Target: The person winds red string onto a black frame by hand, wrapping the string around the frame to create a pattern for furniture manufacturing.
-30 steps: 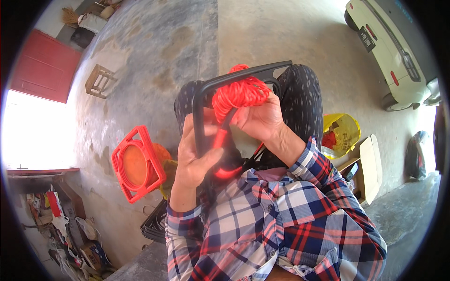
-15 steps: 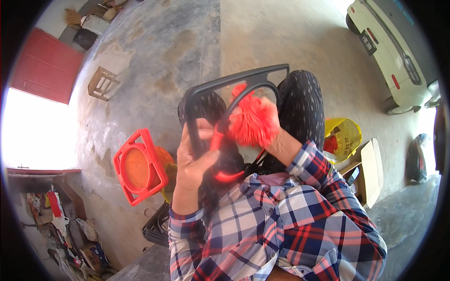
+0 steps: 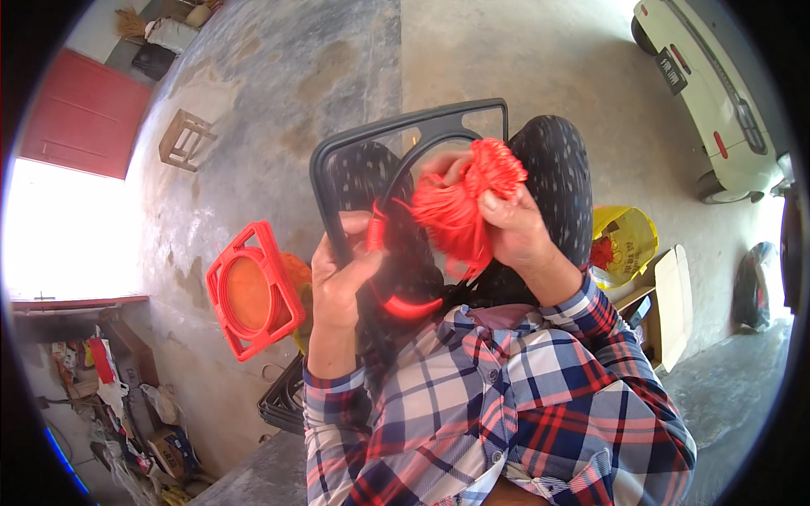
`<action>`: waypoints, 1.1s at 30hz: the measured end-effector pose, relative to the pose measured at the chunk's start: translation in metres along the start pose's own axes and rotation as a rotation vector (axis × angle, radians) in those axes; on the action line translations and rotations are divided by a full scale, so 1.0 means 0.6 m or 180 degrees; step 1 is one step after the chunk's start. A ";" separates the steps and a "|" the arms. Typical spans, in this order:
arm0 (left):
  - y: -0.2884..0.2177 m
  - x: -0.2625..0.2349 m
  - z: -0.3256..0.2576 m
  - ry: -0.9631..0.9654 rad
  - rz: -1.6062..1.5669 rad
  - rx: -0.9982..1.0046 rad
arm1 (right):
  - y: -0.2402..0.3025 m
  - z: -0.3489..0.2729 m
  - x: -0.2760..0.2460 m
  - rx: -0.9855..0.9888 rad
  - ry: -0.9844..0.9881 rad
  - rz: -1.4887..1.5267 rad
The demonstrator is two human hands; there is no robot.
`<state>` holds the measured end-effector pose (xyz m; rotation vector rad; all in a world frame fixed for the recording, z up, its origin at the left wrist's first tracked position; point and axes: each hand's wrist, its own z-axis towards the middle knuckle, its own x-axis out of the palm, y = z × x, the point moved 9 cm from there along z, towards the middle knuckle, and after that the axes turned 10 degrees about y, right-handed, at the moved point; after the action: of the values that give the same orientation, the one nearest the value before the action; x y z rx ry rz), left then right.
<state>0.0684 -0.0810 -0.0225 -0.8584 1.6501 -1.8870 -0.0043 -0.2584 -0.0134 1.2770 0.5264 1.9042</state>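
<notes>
Red cord bundle [image 3: 460,207] in hand: how far along is the winding?

Partway, judging by the inner ring [image 3: 402,171] of the black frame [image 3: 321,173]. One stretch beside the left hand [image 3: 342,274] wears close red turns, and the lower arc [image 3: 411,307] shows red too, though single turns cannot be made out there.

And what is left?

The upper left arc is bare and black, so that part looks undone. The ring's right side is behind the bundle and cannot be judged.

How do the hands stand?

The left is closed around the frame's left bar and the wound stretch. The right hand [image 3: 519,232] is clamped on the bundle, which is in front of the ring, above the lap.

Any room to move?

The ring's opening seems passable, but the frame's far right corner comes close to the right knee [image 3: 548,160], where strands could snag. The red frames [image 3: 285,271] sit near the left forearm, the yellow bag [image 3: 639,240] near the right; the wooden stool [image 3: 184,139] is well apart, ahead on the left.
</notes>
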 end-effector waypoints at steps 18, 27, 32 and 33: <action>0.020 0.030 0.014 0.0740 -0.1137 -0.0277 | -0.073 -0.038 -0.006 0.1002 -0.0458 0.1568; 0.038 0.048 0.022 0.1199 -0.1966 -0.0995 | -0.077 -0.040 0.020 0.1078 -0.0273 0.1573; 0.042 0.025 0.015 0.0971 -0.1944 -0.1092 | -0.080 -0.044 -0.002 0.0982 -0.0593 0.1889; 0.043 0.022 0.015 0.0916 -0.1996 -0.1138 | -0.079 -0.044 -0.011 0.0914 -0.0774 0.2008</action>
<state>0.0647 -0.1005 -0.0456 -1.4399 2.1118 -2.2313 -0.0093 -0.2323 -0.0609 2.0132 0.2911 2.1724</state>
